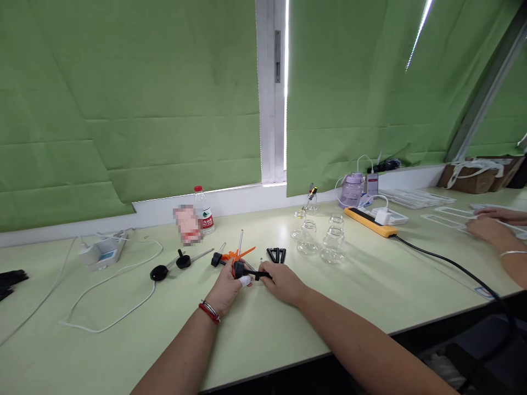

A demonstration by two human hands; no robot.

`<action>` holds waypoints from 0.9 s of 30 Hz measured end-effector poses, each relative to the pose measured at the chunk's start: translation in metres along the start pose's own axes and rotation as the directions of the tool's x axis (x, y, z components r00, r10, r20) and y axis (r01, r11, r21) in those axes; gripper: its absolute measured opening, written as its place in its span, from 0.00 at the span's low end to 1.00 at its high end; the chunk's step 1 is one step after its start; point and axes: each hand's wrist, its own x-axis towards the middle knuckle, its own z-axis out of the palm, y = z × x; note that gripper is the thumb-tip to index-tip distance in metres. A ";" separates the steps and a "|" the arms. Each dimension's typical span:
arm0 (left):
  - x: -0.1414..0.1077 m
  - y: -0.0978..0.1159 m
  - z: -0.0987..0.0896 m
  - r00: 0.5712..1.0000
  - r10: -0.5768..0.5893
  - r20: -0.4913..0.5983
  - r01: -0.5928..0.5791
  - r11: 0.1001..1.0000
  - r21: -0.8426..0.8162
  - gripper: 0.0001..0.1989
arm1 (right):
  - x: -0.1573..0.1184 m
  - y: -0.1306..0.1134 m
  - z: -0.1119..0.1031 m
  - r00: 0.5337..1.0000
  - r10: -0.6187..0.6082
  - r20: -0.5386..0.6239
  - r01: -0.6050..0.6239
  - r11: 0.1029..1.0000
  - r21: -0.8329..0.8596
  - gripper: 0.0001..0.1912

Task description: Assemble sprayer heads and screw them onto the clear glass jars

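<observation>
My left hand [227,286], with a white wrap on one finger, is closed round a black part [239,269] with a round knob. The fingers of my right hand [284,281] pinch the black piece [263,275] at its right end. Just beyond my left hand lie orange parts [234,255] and another black knob [216,259] with a metal rod. Several black pieces [276,254] lie behind my right hand. To the left are two black round-headed tools [158,273] with metal shafts.
Several clear glass vessels [307,241] stand right of centre. Behind are a water bottle [204,214] and a purple jug [352,189]. An orange power strip [370,222] lies at right, its black cable trailing forward. White cables cross the left side. A person's hands [489,225] work at far right.
</observation>
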 end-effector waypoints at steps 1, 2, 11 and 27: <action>0.000 0.000 0.001 1.000 0.002 -0.004 -0.002 1.000 0.007 0.21 | 0.000 0.000 0.000 1.000 0.000 0.004 0.000 1.000 -0.004 0.06; -0.001 0.000 0.001 1.000 0.004 -0.009 -0.004 1.000 0.014 0.21 | 0.000 0.000 0.001 1.000 0.000 0.007 0.000 1.000 -0.007 0.06; 0.001 0.000 0.002 1.000 0.006 -0.025 -0.005 0.999 0.045 0.20 | 0.000 -0.001 0.002 1.000 0.005 0.022 -0.004 0.998 -0.068 0.05; -0.002 0.002 0.007 0.994 0.061 -0.096 -0.056 0.997 0.047 0.28 | -0.001 -0.006 0.006 1.000 -0.016 0.017 0.017 0.997 -0.075 0.09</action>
